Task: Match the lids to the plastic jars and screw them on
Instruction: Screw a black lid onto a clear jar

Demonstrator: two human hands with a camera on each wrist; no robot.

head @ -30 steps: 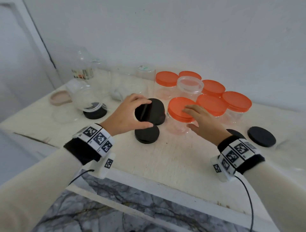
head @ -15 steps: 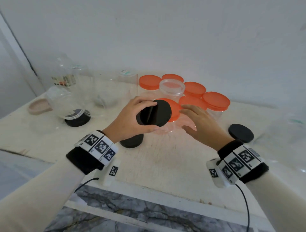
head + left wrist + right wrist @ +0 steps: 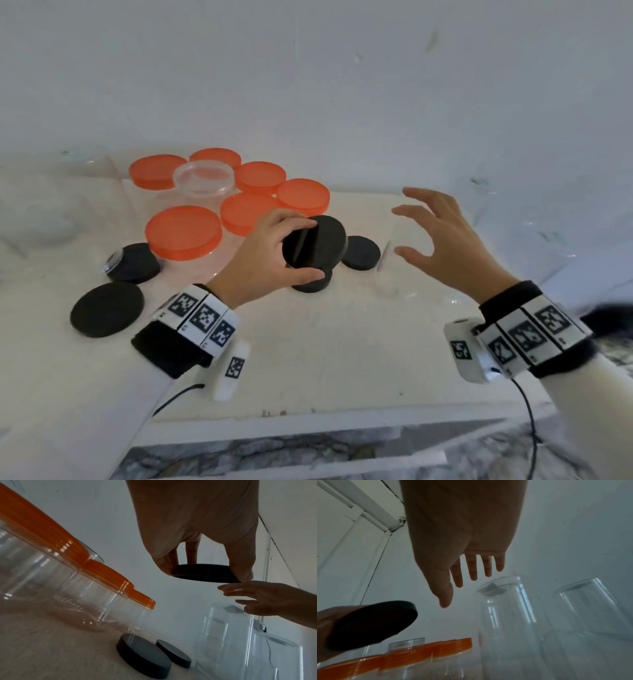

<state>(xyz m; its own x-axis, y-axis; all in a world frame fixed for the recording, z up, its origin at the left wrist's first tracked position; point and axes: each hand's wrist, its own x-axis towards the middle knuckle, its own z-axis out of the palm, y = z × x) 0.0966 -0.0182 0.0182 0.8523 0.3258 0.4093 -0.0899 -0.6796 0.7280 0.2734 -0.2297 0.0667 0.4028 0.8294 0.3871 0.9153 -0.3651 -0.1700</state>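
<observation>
- While your left hand (image 3: 263, 253) pinches a black lid (image 3: 317, 245) above the worktop (image 3: 308, 342), your right hand (image 3: 442, 236) hovers spread, head view.
- Left wrist: fingers (image 3: 240, 561) clamp the lid's rim.
- Right wrist: fingers (image 3: 472, 568) straight above a clear jar (image 3: 503, 615).

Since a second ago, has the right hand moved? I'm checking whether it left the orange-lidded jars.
Yes. The right hand has moved right, off the orange-lidded jars, and now reaches open toward a clear lidless jar beyond the loose black lid.
</observation>
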